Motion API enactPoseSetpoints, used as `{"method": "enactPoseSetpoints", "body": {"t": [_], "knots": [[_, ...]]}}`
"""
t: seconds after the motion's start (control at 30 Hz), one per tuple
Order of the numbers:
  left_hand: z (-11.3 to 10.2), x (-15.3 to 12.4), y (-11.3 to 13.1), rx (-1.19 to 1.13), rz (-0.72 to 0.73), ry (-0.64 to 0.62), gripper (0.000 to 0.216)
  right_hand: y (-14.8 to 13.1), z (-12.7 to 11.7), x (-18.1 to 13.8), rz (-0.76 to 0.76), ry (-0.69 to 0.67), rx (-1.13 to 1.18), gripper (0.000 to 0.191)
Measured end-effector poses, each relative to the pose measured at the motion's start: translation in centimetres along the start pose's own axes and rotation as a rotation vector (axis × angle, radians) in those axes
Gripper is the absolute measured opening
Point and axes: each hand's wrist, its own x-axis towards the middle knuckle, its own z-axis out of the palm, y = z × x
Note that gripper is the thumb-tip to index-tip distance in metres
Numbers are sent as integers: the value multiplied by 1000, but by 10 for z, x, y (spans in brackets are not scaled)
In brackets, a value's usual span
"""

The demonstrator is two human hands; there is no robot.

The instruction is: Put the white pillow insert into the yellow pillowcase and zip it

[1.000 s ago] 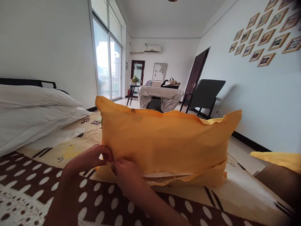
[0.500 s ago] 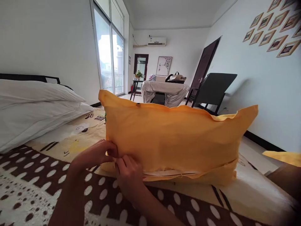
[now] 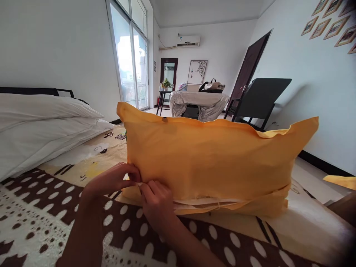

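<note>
A stuffed orange-yellow pillow in its pillowcase (image 3: 211, 155) stands on its long side on the bed. Low along its near face runs an opening with frayed threads, and a white strip shows inside. At the left end of this opening, my left hand (image 3: 122, 178) pinches the pillowcase's edge between thumb and fingers. Close beside it, my right hand (image 3: 158, 200) is closed on the same edge, its fingertips almost meeting the left ones. Whether they grip a zipper or only cloth is too small to tell.
White pillows (image 3: 47, 129) are stacked on the left of the bed. A patterned brown and cream blanket (image 3: 133, 230) lies beneath everything. Another yellow piece of cloth (image 3: 340, 181) shows at the right edge. Beyond the bed stand a black chair (image 3: 264, 98) and a covered table (image 3: 200, 99).
The view has shifted slightly, so the room appears a little higher and the pillow's right end further right. Both hands keep pinching near the same spot at the opening's left end.
</note>
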Motion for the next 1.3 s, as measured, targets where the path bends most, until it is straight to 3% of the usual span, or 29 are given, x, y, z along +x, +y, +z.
{"method": "enactPoseSetpoints", "body": {"t": [0.13,0.37,0.57,0.8,0.97,1.1,1.3], "knots": [[0,3,4,13,-17,27,18,-12,0,-3,-6,-6,-20,14],[1,5,-1,-50,-45,57,16,-27,-4,-9,47,-76,-83,31],[1,9,-6,-26,-26,87,10,-23,-7,-8,-18,-13,-184,25],[-1,8,-3,-34,-12,48,13,-18,-6,-4,46,-37,-188,21],[-2,3,0,-19,7,30,14,-4,0,-4,45,-7,-50,20],[-1,3,4,-8,1,8,11,2,3,-4,140,-44,64,22],[15,18,9,245,-80,66,13,6,6,-3,153,-32,54,19]]}}
